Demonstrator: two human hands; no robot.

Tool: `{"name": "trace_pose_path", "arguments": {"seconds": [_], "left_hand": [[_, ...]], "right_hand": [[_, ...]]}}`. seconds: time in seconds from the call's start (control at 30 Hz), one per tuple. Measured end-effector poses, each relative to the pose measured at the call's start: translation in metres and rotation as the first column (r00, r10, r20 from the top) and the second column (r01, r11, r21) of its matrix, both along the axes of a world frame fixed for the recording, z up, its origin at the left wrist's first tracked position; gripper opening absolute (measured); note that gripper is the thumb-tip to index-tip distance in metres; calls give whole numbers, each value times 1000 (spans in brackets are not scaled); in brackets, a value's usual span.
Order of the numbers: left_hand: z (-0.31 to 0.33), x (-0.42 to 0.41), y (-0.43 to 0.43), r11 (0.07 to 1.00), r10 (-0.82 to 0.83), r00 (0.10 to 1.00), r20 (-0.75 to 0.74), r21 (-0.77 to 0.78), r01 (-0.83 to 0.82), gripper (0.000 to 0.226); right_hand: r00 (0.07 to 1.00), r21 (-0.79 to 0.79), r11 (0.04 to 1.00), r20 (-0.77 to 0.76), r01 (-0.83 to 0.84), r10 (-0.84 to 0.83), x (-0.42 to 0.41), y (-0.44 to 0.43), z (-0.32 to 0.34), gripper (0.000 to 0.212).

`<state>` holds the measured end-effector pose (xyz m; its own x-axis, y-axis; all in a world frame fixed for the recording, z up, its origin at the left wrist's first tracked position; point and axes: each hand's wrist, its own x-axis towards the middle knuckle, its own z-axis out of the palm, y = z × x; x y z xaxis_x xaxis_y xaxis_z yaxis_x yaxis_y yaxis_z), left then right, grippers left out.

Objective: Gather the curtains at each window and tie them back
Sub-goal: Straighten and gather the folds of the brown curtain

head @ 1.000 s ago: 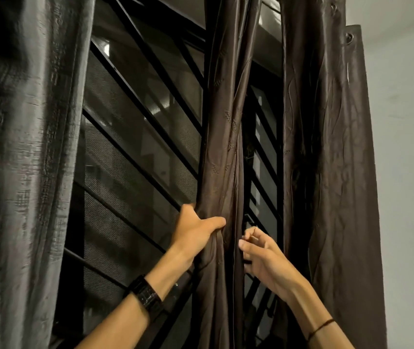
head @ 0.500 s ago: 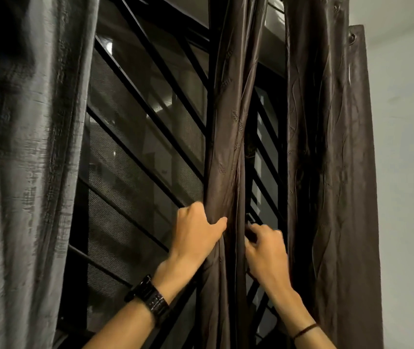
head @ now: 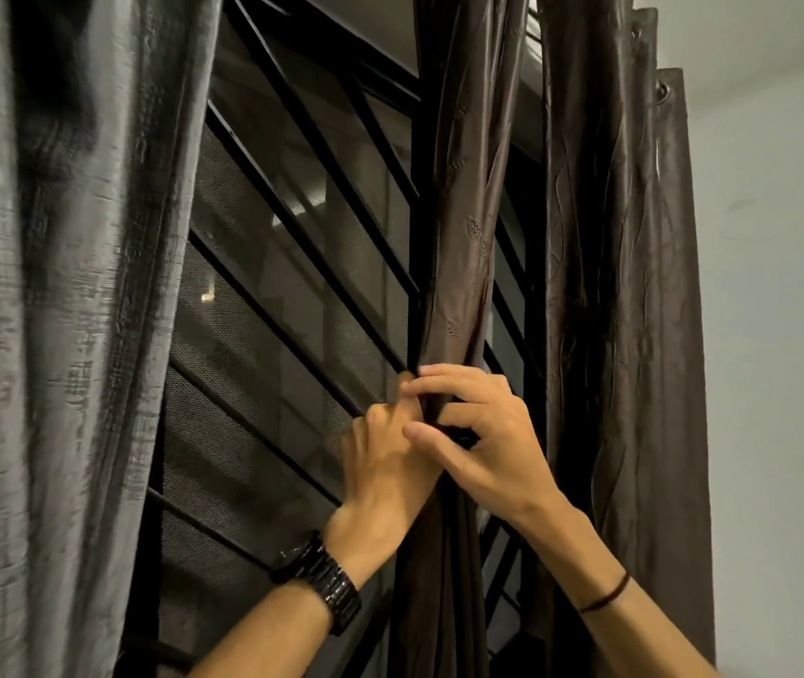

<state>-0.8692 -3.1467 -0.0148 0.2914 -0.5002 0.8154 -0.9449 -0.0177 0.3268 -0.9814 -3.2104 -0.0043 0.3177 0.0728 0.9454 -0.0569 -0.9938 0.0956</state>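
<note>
Progress: brown curtain [head: 458, 266] bunched at 1 o'clock, left hand [head: 383, 469] & right hand [head: 488, 450] curled round it; tie prob. unfinished; grey curtain [head: 57, 286], 9 o'clock, loose.

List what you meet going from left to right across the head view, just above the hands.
grey curtain → window bars → gathered brown curtain → hanging brown curtain → wall
</note>
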Motion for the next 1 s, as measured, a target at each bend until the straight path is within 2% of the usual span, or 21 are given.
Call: {"name": "trace_pose_path", "arguments": {"seconds": [0.07,0.13,0.2,0.27,0.3,0.4,0.47,0.53,0.63,0.7,0.77,0.83,0.9,1.0], "left_hand": [[6,-2,3,997,-32,992,-119,61,40,35],[10,1,6,970,-168,929,-330,111,215,41],[13,10,8,895,-358,766,-534,38,444,32],[15,17,13,797,-463,584,-667,-24,604,16],[16,21,17,743,-499,524,-690,-31,668,17],[20,32,30,602,-574,417,-705,-17,798,45],[21,42,30,556,-598,319,-735,-94,826,49],[19,45,28,546,-622,249,-743,-182,818,40],[11,38,21,585,-665,235,-709,-299,754,12],[9,33,17,629,-678,319,-662,-298,718,4],[8,32,11,670,-671,425,-608,-249,700,10],[9,31,10,684,-658,481,-579,-194,703,13],[12,31,10,656,-671,462,-580,-173,735,13],[16,35,11,562,-708,422,-566,-91,822,10]], "right_hand": [[996,26,1000,-86,-14,16,0,-1,13,29],[990,52,998,-137,21,-13,-2,-6,21,28],[990,97,993,-134,63,-50,-6,-11,24,33],[987,154,984,-146,87,-64,-12,-16,23,36],[982,191,977,-177,92,-58,-17,-18,23,34],[964,293,954,-264,60,20,-29,-19,25,32],[947,326,942,-320,84,26,-33,-17,26,52],[928,305,943,-372,134,-11,-34,-16,27,64],[907,204,960,-410,192,-94,-30,-12,29,59],[894,136,971,-430,198,-122,-27,-6,28,47],[884,46,977,-436,209,-168,-24,-3,27,32],[908,-20,983,-381,183,-177,-22,-2,26,20],[949,-7,989,-281,146,-142,-22,-6,21,18],[996,159,987,-88,16,-2,-23,-13,12,19]]}}
